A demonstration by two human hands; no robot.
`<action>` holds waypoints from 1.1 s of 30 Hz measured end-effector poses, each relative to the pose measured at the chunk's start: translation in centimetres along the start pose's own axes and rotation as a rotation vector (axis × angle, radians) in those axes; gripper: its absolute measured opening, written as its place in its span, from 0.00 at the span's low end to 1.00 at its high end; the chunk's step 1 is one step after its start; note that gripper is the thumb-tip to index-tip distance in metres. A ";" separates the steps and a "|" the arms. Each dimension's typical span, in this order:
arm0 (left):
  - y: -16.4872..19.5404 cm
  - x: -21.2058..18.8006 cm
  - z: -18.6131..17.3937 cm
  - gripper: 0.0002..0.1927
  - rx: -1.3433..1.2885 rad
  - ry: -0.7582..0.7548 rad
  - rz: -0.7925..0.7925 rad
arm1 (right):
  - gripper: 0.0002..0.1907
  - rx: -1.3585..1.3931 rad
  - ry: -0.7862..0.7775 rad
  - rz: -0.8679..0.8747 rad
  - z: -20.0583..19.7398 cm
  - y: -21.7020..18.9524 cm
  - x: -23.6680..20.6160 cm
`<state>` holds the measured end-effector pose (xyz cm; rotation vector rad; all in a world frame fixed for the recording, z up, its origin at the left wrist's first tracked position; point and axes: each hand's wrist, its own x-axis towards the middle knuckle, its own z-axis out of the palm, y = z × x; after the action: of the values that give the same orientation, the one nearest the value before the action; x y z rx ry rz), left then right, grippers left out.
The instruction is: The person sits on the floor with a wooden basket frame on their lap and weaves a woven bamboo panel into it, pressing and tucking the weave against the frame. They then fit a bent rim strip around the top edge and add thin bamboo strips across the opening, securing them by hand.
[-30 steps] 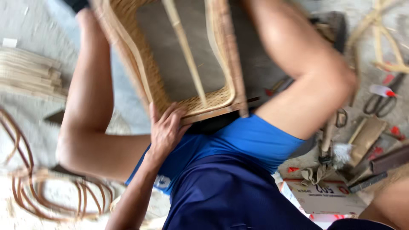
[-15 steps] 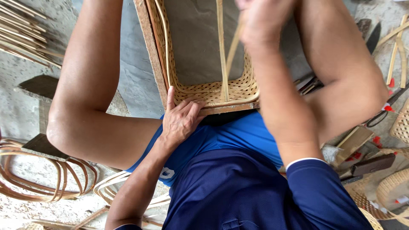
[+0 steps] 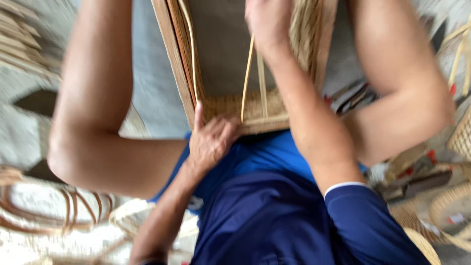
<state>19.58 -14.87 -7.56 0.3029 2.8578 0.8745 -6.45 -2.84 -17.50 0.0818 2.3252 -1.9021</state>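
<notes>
A rectangular rattan frame (image 3: 174, 73) with a woven cane border (image 3: 230, 110) stands between my bare knees, its near edge against my blue shorts. My left hand (image 3: 211, 140) grips the frame's near left corner, thumb pointing up along the side rail and fingers curled over the weave. My right hand (image 3: 270, 22) is raised over the frame's open middle, closed on a thin cane strand (image 3: 248, 73). The strand hangs down in a narrow loop to the woven edge. The picture is blurred by motion.
Coils of bent rattan (image 3: 44, 211) lie on the floor at lower left. A bundle of cane strips (image 3: 19, 39) is at upper left. Hand tools (image 3: 412, 176) and a woven basket (image 3: 461, 140) crowd the floor at right, beside my right leg.
My right hand came into view from the top and now holds the strand over the frame. The left hand kept its hold on the near corner. The view has shifted closer.
</notes>
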 end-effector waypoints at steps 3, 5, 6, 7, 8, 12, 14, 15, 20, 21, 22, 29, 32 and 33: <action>0.4 0.7 -0.4 0.17 -0.004 0.076 0.024 | 0.09 -0.191 -0.126 -0.449 0.7 -2.6 0.9; 0.5 1.1 -0.6 0.17 -0.013 0.044 0.025 | 0.12 -0.226 -0.162 -0.349 0.8 -4.2 1.2; 0.4 1.2 -0.7 0.18 -0.006 0.022 0.017 | 0.21 -0.244 -0.183 -0.296 0.7 -4.8 1.2; 0.3 1.3 -0.7 0.19 -0.001 -0.006 0.007 | 0.23 -0.249 -0.195 -0.282 0.7 -5.3 1.3; 0.2 1.3 -0.6 0.20 0.003 -0.033 -0.002 | 0.24 -0.256 -0.207 -0.269 0.6 -5.6 1.3; -0.2 1.0 0.1 0.20 0.006 -0.014 0.002 | 0.24 -0.287 -0.232 -0.253 0.5 -5.4 1.6; -0.3 0.9 0.3 0.21 0.007 -0.004 0.008 | 0.24 -0.261 -0.238 -0.222 0.8 -5.1 1.8; -0.3 0.9 0.3 0.21 0.009 -0.008 0.011 | 0.24 -0.250 -0.241 -0.205 1.0 -5.0 2.0; 0.0 1.6 -0.6 0.22 0.023 -0.007 0.020 | 0.24 -0.299 -0.250 0.003 1.6 -5.5 1.5; 0.1 1.8 -0.8 0.22 -0.019 0.001 -0.002 | 0.24 -0.314 -0.252 0.102 1.6 -5.6 1.0; 0.3 2.1 -0.9 0.21 -0.059 0.012 -0.020 | 0.25 -0.412 -0.226 -0.036 1.4 -5.6 0.5; 1.4 4.2 0.6 0.14 0.030 0.164 -0.134 | 0.30 -0.997 0.047 -0.615 0.3 -5.0 -3.7; 1.9 4.6 0.5 0.11 0.000 0.269 -0.135 | 0.29 -0.895 -0.022 -0.547 -0.8 -6.4 -4.4; 1.8 4.6 0.1 0.11 -0.006 0.230 -0.141 | 0.29 -0.842 -0.061 -0.526 -1.6 -7.1 -4.5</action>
<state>15.40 -12.29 -6.92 -0.0021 3.0374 0.9453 -3.00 -2.47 -9.61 -0.7109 3.0784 -0.8575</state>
